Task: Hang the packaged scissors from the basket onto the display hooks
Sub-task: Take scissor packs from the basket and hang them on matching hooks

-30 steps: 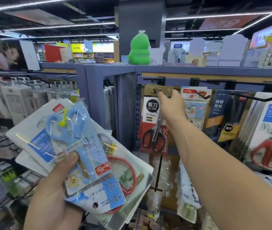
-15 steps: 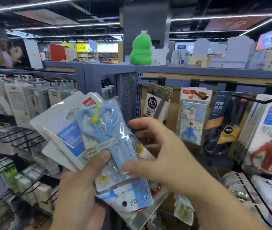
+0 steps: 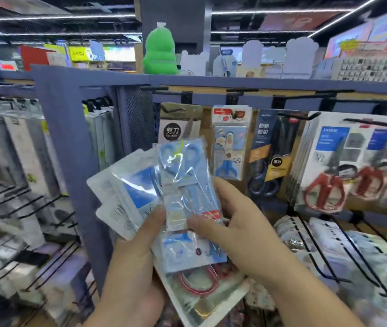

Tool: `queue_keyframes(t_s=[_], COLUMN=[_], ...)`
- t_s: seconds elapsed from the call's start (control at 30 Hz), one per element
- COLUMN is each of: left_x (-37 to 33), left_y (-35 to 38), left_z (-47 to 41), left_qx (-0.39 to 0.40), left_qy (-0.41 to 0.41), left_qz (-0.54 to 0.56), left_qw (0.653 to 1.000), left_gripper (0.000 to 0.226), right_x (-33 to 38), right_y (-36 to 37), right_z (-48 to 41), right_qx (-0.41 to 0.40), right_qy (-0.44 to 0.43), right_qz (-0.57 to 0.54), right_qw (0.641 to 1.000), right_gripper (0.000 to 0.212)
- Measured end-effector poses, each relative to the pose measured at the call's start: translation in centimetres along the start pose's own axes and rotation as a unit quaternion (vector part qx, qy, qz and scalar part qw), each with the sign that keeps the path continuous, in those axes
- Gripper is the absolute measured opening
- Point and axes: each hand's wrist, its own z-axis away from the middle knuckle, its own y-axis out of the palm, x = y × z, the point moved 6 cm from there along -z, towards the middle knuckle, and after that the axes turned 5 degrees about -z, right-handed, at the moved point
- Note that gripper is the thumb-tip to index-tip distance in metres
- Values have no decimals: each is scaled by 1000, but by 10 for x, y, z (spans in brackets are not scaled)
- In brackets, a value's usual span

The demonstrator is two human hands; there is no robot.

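Note:
My left hand (image 3: 136, 263) grips a fanned stack of packaged scissors (image 3: 129, 192), thumb on top. The front pack holds blue scissors (image 3: 185, 185) in clear plastic, and my right hand (image 3: 239, 227) pinches its lower right side between thumb and fingers. A pack with red-handled scissors (image 3: 199, 284) sits at the bottom of the stack. Behind, black display hooks (image 3: 301, 115) carry hung packs: a brown-card black scissors pack (image 3: 176, 128), a small blue scissors pack (image 3: 229, 147), a dark scissors pack (image 3: 270, 156) and red scissors packs (image 3: 324, 190). No basket is in view.
A blue-grey shelf post (image 3: 65, 161) stands just left of the stack. A green plush figure (image 3: 159, 55) sits on the top shelf. White boxed goods (image 3: 18, 147) hang at the left. Lower wire hooks (image 3: 329, 256) at the right hold more packs.
My right hand left the brown-card pack on its hook, came back down, and now pinches the blue scissors pack. My left hand raised the stack toward the centre.

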Motion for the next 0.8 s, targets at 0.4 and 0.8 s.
queue_keyframes(t_s=[0.4, 0.8], left_x=[36, 29], left_y=[16, -5], left_z=[-14, -21], left_qx=[-46, -83], left_qy=[17, 14], left_qz=[-44, -70], left_qw=[998, 994], left_gripper=[41, 34], right_x=[-38, -16], right_y=[-63, -134], right_z=[14, 22], right_qx=[-201, -164], right_qy=[29, 74], right_qz=[-69, 186], right_qw=[977, 966], right_gripper=[11, 7])
